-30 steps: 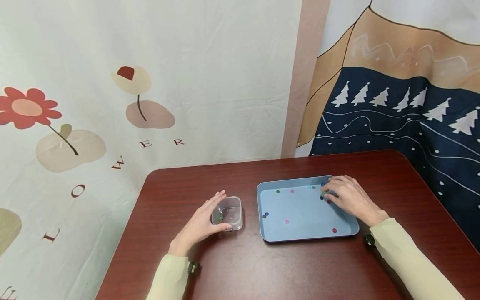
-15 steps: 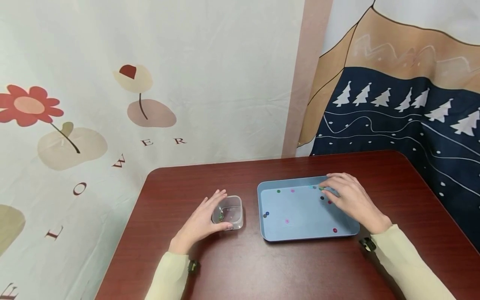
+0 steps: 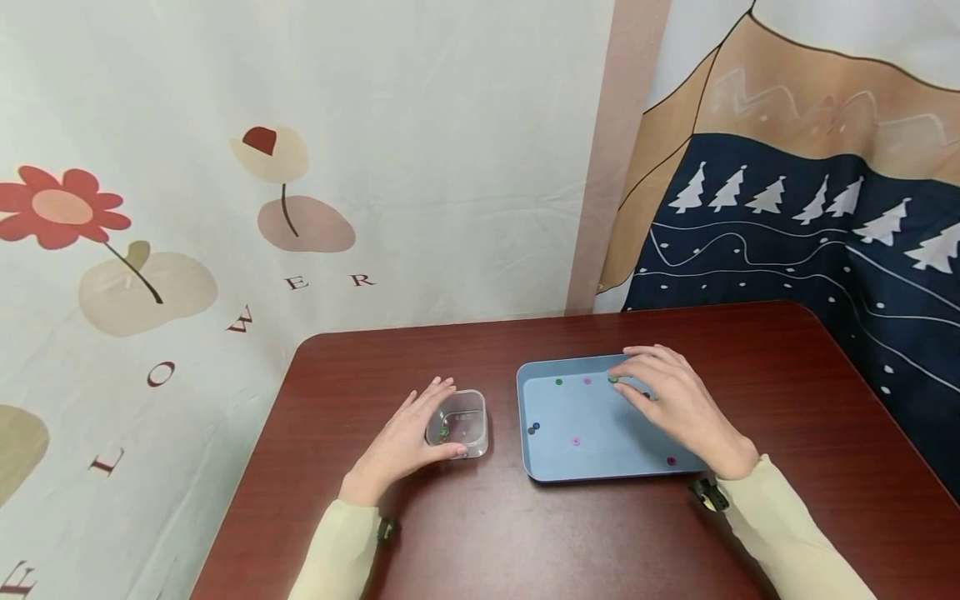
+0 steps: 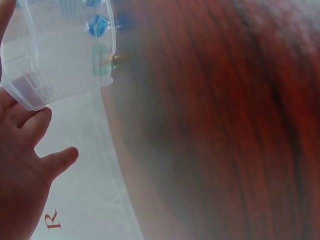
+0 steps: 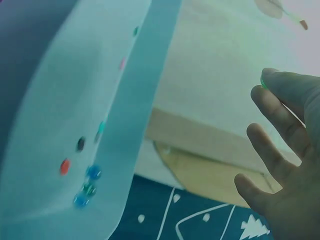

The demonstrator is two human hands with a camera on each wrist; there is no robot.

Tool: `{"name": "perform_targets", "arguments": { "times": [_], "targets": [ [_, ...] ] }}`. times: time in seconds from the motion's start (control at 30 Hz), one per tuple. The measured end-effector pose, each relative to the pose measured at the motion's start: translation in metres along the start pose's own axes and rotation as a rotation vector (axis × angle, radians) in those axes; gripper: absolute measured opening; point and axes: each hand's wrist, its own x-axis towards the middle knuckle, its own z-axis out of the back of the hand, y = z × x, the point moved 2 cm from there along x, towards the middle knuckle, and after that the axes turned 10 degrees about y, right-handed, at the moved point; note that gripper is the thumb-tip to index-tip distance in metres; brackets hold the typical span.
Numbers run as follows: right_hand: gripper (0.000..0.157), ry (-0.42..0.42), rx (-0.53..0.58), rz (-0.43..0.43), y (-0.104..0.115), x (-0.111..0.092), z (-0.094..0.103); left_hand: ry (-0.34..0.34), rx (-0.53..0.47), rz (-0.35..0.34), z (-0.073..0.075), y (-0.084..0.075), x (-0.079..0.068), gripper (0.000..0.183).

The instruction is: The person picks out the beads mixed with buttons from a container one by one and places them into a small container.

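Note:
A clear square plastic box (image 3: 471,421) stands on the table with several small marbles in its left part; a blue marble (image 4: 97,25) shows through its wall in the left wrist view. My left hand (image 3: 397,450) holds this box from the left, thumb at the near side and fingers at the far side. Above the blue tray (image 3: 600,477), my right hand (image 3: 678,408) pinches a small green marble (image 5: 263,82) between thumb and index finger; the fingers cover most of it. Blue marbles (image 5: 93,172) and flat button-like pieces, including a red one (image 5: 65,166), lie in the tray.
The tray sits right of the box on the dark red wooden table (image 3: 480,533). Pink, green, blue and red pieces are scattered in it, one red piece (image 3: 671,460) near its front right corner. A printed curtain (image 3: 450,167) hangs behind the table.
My right hand has lifted the green marble from the tray's far right corner and moved left with it. My left hand stays at the box.

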Motion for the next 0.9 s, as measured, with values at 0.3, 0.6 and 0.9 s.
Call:
{"name": "perform_targets", "arguments": {
  "times": [0.3, 0.6, 0.9],
  "targets": [
    [0.029, -0.041, 0.072, 0.039, 0.026, 0.016, -0.012, 0.005, -0.002, 0.001, 0.000, 0.000, 0.000, 0.102],
    [0.027, -0.056, 0.131, 0.108, 0.050, 0.034, -0.030, -0.012, -0.006, -0.017, 0.001, -0.002, 0.000, 0.101],
    [0.026, -0.050, 0.192, 0.147, 0.073, 0.052, -0.050, -0.003, -0.028, -0.004, 0.001, -0.003, -0.001, 0.101]
  ]
}}
